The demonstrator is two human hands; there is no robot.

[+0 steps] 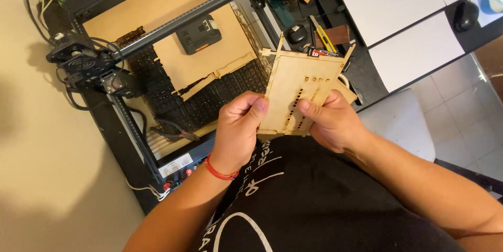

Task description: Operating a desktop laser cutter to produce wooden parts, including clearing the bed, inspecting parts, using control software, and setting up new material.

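- Both hands are holding a thin laser-cut wooden panel up in front of the chest, over the edge of the laser cutter.
- The left hand, a red band on its wrist, is pinching the panel's lower left edge, its grip closed with the thumb lying on the face.
- The right hand is closing its grip on the lower right part, thumb pressing just beside the rows of small slots.
- The panel is tilting a little, notched tabs showing along its top edge.
- On the cutter bed a larger wooden sheet is lying under the gantry rail, a dark block resting on it.
- Beyond the panel, the desk is carrying white sheets, a black mouse and small tools.
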